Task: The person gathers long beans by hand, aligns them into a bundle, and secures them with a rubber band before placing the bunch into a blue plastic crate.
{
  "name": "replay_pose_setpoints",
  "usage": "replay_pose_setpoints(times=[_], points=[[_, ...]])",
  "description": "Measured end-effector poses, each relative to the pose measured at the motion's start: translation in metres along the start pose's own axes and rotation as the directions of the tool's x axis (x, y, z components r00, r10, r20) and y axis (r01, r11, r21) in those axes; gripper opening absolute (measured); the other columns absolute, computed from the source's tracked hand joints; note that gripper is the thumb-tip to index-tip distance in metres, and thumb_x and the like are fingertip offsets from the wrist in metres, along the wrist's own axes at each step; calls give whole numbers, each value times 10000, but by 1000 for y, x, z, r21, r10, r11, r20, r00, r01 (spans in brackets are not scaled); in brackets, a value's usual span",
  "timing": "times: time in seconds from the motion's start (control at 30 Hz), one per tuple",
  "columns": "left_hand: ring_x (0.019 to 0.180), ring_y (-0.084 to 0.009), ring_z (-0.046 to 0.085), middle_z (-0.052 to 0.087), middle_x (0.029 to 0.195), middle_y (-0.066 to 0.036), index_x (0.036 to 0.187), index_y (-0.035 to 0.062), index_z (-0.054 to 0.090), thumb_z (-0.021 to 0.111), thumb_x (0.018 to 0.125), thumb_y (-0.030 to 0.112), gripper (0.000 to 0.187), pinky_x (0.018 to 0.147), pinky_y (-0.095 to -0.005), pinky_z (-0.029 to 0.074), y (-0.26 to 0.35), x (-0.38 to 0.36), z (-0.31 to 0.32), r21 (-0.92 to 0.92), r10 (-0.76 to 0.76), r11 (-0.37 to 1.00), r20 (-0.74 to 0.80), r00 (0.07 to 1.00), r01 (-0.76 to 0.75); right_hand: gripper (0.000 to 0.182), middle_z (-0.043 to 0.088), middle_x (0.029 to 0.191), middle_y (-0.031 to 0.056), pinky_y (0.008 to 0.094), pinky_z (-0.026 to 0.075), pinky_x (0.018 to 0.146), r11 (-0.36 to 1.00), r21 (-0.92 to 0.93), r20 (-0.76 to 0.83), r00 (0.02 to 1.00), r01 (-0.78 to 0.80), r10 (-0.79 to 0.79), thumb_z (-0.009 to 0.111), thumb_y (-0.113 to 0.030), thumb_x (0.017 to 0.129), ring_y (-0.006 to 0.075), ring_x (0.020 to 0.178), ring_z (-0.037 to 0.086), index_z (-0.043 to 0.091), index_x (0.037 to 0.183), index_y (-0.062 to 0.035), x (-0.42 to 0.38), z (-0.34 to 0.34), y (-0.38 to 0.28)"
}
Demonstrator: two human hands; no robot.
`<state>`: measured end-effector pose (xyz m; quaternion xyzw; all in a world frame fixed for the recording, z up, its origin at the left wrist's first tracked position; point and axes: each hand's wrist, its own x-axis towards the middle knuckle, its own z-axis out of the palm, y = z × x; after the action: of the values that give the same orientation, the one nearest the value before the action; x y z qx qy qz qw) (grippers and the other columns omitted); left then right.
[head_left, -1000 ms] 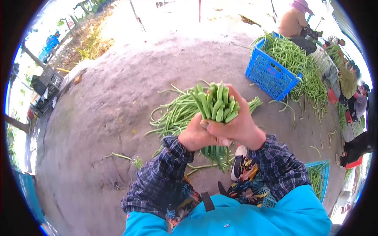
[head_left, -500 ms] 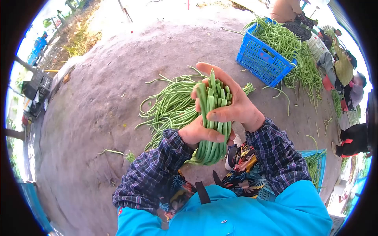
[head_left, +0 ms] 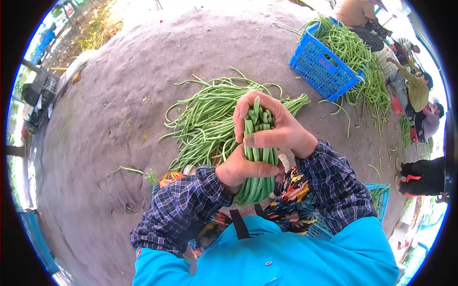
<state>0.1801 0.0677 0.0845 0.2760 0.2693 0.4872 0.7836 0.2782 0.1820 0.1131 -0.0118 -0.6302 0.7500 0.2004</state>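
Both my hands are closed round a bundle of long green beans point(head_left: 260, 155), held upright in front of my body. My left hand point(head_left: 243, 168) grips the lower half, its thumb lying across the front. Higher up, my right hand point(head_left: 276, 126) wraps the bundle near the cut-looking tips, thumb in front and fingers behind. Below the left hand the beans curve round in a folded loop. On the ground just beyond my hands lies a loose pile of long beans point(head_left: 205, 119).
A blue plastic crate point(head_left: 324, 66) stands at the upper right, heaped with long beans that spill over its side. Several people point(head_left: 417, 93) sit or crouch along the right. A teal crate point(head_left: 383, 202) is beside my right leg. Dark crates point(head_left: 47, 90) stand at far left.
My right hand's fingers have closed in round the top of the bundle, where they were more spread before. The bean tips look more even. My view has shifted slightly.
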Motion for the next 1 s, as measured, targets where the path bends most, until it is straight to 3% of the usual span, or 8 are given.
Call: replay_pose_setpoints(times=[0.1,0.17,0.27,0.33,0.5,0.63,0.8,1.0], points=[[730,-218,623,624,807,-102,965,8,561,767,650,147,402,617,-319,525,-19,-18,2,-59,50,997,-147,988,-59,325,569,897,35,268,476,752,974,176,53,990,-140,133,656,-150,747,124,850,573,507,1021,-57,2,8,6],[742,-211,621,629,815,-104,968,5,560,737,667,94,360,640,-324,522,-34,-34,10,45,159,987,-165,973,-153,652,578,1044,167,349,472,830,979,159,192,977,-126,94,685,-494,744,244,945,589,466,1182,-63,0,7,15],[917,-144,594,621,1008,-67,1171,21,496,701,693,17,521,805,-297,490,-67,-65,4,293,255,919,72,964,-265,676,580,1055,171,334,470,845,900,388,172,975,-201,143,564,-589,814,242,963,586,472,1212,-50,-2,3,34],[968,-146,577,604,1064,-63,1192,31,463,697,693,28,551,849,-308,472,-87,-75,12,-265,47,964,179,983,2,645,589,1034,151,325,476,831,875,407,116,965,-263,236,523,-585,847,222,942,593,484,1202,-48,-3,-16,60],[885,-221,628,623,974,-99,1110,48,468,705,704,119,475,801,-323,491,-123,-90,-4,263,83,937,471,878,-230,279,646,895,46,282,489,751,535,-474,-48,627,-699,778,581,-225,887,111,818,584,612,1026,15,-24,-32,156],[911,-227,613,613,1015,-115,1148,46,484,756,700,215,551,761,-339,487,-106,-93,-22,130,126,973,390,912,-190,180,663,841,96,305,489,733,528,-642,-21,701,-556,713,604,-115,806,171,779,620,660,949,-23,-37,-6,216],[1057,-307,563,558,1146,-153,1089,6,501,357,983,297,342,882,-450,475,-135,-101,-40,-361,184,919,48,982,-155,158,605,858,115,369,488,746,626,-729,114,853,-277,510,617,-67,737,293,831,602,664,887,-53,-29,39,325],[853,-246,633,615,977,-133,1041,-3,516,520,923,162,203,758,-329,500,-102,-108,-66,18,367,930,-145,919,-368,232,568,968,110,396,489,767,569,-816,199,875,-102,442,579,-20,731,323,892,586,608,954,-81,-31,55,413]])
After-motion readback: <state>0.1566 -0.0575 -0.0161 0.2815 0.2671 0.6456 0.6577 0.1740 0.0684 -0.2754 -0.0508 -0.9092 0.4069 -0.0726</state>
